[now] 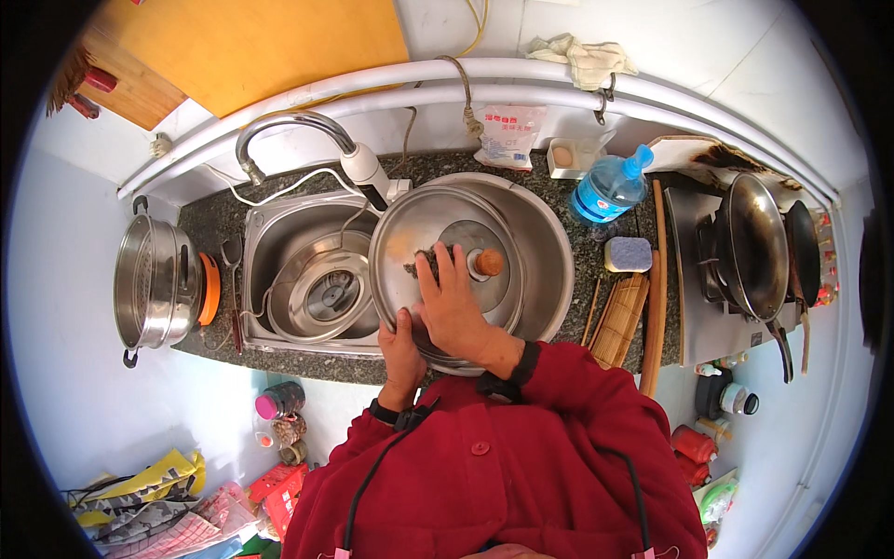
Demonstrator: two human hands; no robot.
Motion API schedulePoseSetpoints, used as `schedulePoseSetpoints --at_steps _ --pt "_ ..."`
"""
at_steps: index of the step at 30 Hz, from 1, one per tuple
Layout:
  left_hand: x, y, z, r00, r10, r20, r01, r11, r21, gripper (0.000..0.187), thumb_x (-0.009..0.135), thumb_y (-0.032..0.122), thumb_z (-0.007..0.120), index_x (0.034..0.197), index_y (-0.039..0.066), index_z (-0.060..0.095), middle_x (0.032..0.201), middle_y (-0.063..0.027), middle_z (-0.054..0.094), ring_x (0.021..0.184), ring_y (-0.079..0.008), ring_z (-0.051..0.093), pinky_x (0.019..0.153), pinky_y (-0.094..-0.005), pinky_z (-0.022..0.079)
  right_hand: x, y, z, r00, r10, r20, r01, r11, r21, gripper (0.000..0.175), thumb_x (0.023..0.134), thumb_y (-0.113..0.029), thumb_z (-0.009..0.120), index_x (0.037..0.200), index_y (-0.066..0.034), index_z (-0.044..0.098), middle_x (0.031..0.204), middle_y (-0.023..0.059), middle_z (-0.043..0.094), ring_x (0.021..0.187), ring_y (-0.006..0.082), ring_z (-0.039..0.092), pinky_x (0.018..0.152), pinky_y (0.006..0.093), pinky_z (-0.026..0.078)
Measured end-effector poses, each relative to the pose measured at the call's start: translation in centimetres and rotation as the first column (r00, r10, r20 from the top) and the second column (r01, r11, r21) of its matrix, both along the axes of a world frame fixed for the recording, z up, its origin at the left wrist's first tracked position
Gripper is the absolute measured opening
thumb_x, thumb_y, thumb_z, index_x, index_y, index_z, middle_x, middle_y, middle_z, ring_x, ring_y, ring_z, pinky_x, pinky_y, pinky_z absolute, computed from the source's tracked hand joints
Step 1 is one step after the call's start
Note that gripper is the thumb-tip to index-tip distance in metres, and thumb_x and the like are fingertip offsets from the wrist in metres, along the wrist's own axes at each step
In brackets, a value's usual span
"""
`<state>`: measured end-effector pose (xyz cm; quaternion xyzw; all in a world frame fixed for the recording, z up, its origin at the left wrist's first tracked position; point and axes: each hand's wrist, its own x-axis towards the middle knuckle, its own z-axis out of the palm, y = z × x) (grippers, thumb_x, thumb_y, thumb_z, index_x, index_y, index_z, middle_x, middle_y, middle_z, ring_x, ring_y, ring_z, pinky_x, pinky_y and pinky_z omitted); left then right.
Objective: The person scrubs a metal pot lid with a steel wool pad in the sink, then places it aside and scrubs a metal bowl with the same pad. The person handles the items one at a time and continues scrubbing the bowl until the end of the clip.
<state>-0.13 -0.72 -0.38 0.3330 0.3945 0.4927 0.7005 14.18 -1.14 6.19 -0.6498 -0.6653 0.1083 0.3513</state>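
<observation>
My left hand [403, 353] grips the near left rim of a round steel pot lid [398, 227], thumb on top. The lid has a brown knob [489, 262] and rests tilted over a wide steel basin [552, 269]. On the lid's upper face, left of the knob, my right hand [457, 307] presses a dark scouring pad [412, 267] under its fingers. A brownish smear shows on the metal just above the pad. Most of the pad is hidden by my fingers.
Left of the basin, the sink [255, 272] holds a steel bowl [286, 318] beneath a curved faucet [297, 120]. A steamer pot [160, 279] stands farther left. To the right are a blue bottle [607, 189], a sponge [628, 254], a rolled bamboo mat [621, 318] and a frying pan [754, 244].
</observation>
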Motion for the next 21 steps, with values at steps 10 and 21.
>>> schedulePoseSetpoints --at_steps 10,21 --pt "0.4 -0.1 1.4 1.000 -0.002 0.005 0.002 1.000 -0.003 0.028 0.101 0.017 0.053 0.125 0.001 0.052 0.111 -0.0073 0.063 0.098 -0.0160 0.059 0.088 -0.0316 0.049 1.4 -0.4 -2.8 0.996 -0.089 0.016 0.083 0.971 0.226 0.055 0.084 -0.003 0.060 0.134 0.0087 0.042 0.133 0.0307 0.042 0.127 0.0507 0.039 0.107 0.0507 0.035" --pt "-0.1 0.0 -0.1 1.000 0.004 0.013 -0.004 1.000 0.000 0.030 0.101 0.017 0.053 0.126 0.001 0.051 0.114 -0.0078 0.062 0.098 -0.0159 0.060 0.087 -0.0316 0.050 2.1 1.6 -2.8 0.996 -0.093 -0.009 0.092 0.958 0.270 0.043 0.078 0.001 0.055 0.120 0.0092 0.053 0.115 0.0255 0.052 0.109 0.0446 0.051 0.097 0.0454 0.043"
